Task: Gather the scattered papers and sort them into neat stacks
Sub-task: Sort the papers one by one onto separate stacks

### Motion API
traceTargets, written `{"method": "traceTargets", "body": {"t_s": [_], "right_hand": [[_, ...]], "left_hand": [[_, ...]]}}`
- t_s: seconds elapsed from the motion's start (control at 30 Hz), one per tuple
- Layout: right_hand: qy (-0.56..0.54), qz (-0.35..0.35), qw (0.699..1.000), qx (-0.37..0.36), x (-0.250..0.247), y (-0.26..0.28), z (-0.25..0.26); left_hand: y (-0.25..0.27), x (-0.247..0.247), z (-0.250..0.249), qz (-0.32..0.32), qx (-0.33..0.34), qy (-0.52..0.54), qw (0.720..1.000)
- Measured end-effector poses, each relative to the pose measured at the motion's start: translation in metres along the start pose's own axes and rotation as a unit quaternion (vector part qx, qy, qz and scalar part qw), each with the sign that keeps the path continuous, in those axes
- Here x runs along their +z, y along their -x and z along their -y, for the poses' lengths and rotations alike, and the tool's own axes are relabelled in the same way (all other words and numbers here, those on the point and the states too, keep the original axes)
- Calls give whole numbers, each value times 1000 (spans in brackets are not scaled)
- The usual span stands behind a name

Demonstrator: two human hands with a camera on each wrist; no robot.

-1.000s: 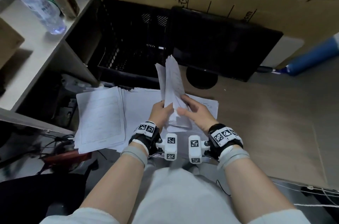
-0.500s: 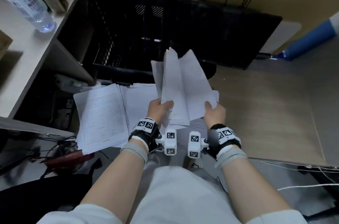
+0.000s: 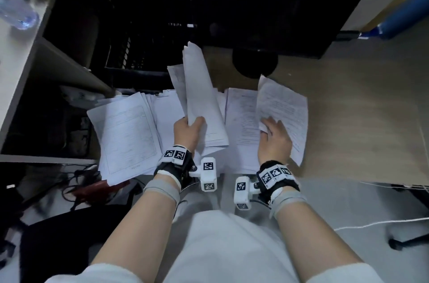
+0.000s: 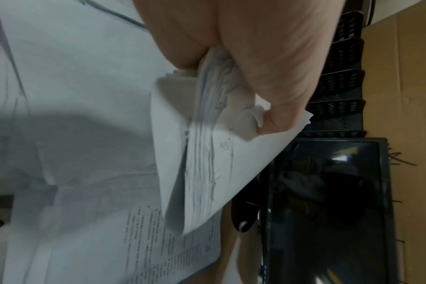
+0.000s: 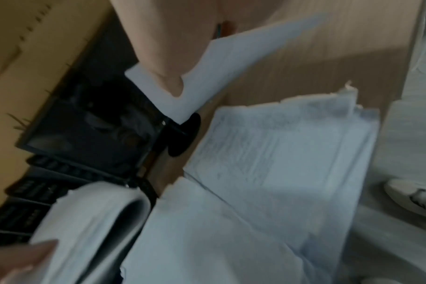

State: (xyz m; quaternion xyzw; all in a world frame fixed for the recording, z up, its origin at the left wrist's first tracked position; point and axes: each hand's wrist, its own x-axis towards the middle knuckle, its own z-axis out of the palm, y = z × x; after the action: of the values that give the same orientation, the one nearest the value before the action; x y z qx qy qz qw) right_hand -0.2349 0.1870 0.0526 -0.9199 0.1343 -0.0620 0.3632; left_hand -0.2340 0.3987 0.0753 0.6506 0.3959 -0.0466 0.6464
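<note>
A curled sheaf of white printed papers (image 3: 202, 97) stands upright in the left hand (image 3: 189, 130), grip closed round its near end. The right hand (image 3: 275, 141) pinches one printed white sheet (image 3: 282, 108) above the right stack (image 3: 241, 125) on the wooden worktop (image 3: 359, 120); another pile (image 3: 126, 134) lies left.

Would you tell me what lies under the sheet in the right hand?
Under the sheet the right hand holds: another printed stack and the wooden desk. Anything under that stack is hidden.

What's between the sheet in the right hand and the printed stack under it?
Nothing visible. The right hand holds the sheet just above the printed stack, partly overlapping its right edge; the left hand's bundle stands off to the left.
</note>
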Motion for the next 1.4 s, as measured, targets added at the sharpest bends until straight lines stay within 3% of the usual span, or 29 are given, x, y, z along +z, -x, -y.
{"method": "traceTargets", "body": {"t_s": [0.2, 0.33, 0.5, 0.67, 0.77, 0.87, 0.93, 1.0, 1.13, 1.4], "right_hand": [[69, 187, 980, 19, 53, 30, -24], [72, 241, 968, 18, 57, 35, -24], [77, 382, 921, -9, 46, 26, -28], [3, 293, 953, 72, 30, 12, -23], [-11, 273, 949, 159, 22, 6, -30], [-126, 257, 938, 196, 10, 3, -20], [-217, 265, 921, 184, 1, -2, -3], [-285, 321, 890, 153, -8, -8, 20], [-184, 426, 886, 10, -16, -27, 47], [-196, 406, 892, -11, -31, -53, 68]], "left_hand": [[1, -14, 5, -7, 24, -50, 998], [2, -15, 10, -7, 19, -46, 999], [5, -8, 8, -6, 16, -31, 999], [11, 4, 4, 21, 10, -16, 1000], [11, 12, 5, 38, 8, -18, 999], [13, 21, 4, 62, 10, -22, 998], [16, 27, 2, 80, 13, -32, 996], [18, 33, 1, 109, 24, -47, 993], [26, 45, -21, 112, 29, -42, 992], [27, 52, -37, 124, 57, -59, 989]]}}
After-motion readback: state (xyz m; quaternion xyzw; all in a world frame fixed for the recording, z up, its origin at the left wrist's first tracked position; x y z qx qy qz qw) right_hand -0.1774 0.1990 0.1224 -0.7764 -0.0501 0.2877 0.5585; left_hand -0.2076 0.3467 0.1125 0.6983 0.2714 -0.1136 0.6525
